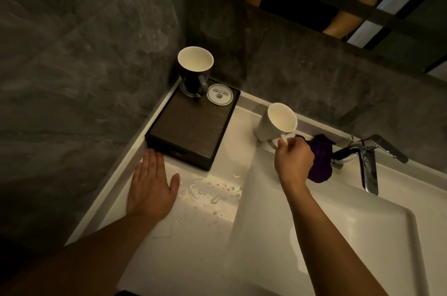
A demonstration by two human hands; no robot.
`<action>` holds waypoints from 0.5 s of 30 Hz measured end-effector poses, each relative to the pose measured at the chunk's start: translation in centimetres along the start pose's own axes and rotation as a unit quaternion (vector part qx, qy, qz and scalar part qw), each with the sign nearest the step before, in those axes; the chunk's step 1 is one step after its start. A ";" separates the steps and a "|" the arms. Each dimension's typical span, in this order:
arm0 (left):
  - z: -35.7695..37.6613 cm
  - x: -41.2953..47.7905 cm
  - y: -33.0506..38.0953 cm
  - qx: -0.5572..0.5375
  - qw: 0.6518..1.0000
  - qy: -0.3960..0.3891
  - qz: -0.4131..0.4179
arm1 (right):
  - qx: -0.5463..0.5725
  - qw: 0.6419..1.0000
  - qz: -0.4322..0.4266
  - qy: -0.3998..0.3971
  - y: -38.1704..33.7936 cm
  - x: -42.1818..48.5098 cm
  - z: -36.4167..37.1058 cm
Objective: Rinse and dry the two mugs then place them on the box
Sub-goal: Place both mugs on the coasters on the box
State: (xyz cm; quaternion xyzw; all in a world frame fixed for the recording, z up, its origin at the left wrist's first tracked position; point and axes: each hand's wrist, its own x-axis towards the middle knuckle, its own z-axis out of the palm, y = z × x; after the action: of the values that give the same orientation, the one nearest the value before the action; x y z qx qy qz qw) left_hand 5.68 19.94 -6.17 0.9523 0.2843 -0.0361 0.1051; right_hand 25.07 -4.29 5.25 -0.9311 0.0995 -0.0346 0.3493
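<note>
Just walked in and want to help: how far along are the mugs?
Done: the dark mug stands on the box. In hand: the right hand holds the white mug by its handle, with the purple cloth behind it. Left: setting it on the empty coaster.

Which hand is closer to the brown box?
Left. The left hand lies flat on the counter, right by the box's near corner. The right hand holds the white mug, farther away.

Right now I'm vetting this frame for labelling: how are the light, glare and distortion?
Head view: dim overall, walls dark; a bright patch glints on the wet counter; white mug in the right hand stays readable; wide-angle bends the counter edges.
</note>
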 end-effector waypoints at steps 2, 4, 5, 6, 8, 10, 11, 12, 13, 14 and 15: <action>0.0 0.0 0.0 -0.001 1.000 0.003 0.000 | 0.024 0.999 -0.027 -0.002 -2.1 -0.4 0.2; 0.0 0.0 0.1 -0.003 1.000 0.001 0.000 | 0.042 0.998 -0.049 -0.006 -4.3 -0.5 0.6; -0.1 0.0 0.1 -0.005 1.000 0.000 0.000 | 0.048 0.997 -0.064 -0.007 -5.4 -0.5 0.9; -0.1 0.0 0.1 -0.008 1.000 0.000 -0.001 | 0.054 0.995 -0.078 -0.008 -6.4 -0.5 1.3; -0.1 0.0 0.1 -0.011 1.000 0.001 -0.001 | 0.062 0.993 -0.098 -0.010 -8.1 -0.4 2.0; -0.1 0.0 0.0 -0.014 1.000 0.003 0.000 | 0.062 0.992 -0.110 -0.016 -9.6 -0.4 2.7; -0.1 0.0 0.0 -0.014 1.000 0.003 0.001 | 0.061 0.992 -0.111 -0.019 -10.3 -0.4 3.0; -0.1 0.0 0.0 -0.014 1.000 0.003 0.001 | 0.060 0.991 -0.114 -0.021 -10.8 -0.4 3.4; -0.1 0.0 0.0 -0.016 1.000 0.003 0.001 | 0.058 0.991 -0.119 -0.020 -11.2 -0.3 3.8; -0.1 0.0 0.0 -0.016 1.000 0.003 0.002 | 0.055 0.991 -0.123 -0.019 -11.6 -0.2 4.2; -0.1 0.0 0.0 -0.015 1.000 0.001 0.003 | 0.053 0.991 -0.124 -0.020 -11.9 -0.1 4.6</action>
State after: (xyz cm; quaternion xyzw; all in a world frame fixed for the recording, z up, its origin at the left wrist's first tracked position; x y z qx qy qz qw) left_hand 5.66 19.93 -6.09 0.9513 0.2825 -0.0303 0.1194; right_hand 27.45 7.43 9.59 -0.9168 -0.0256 -0.0641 0.3934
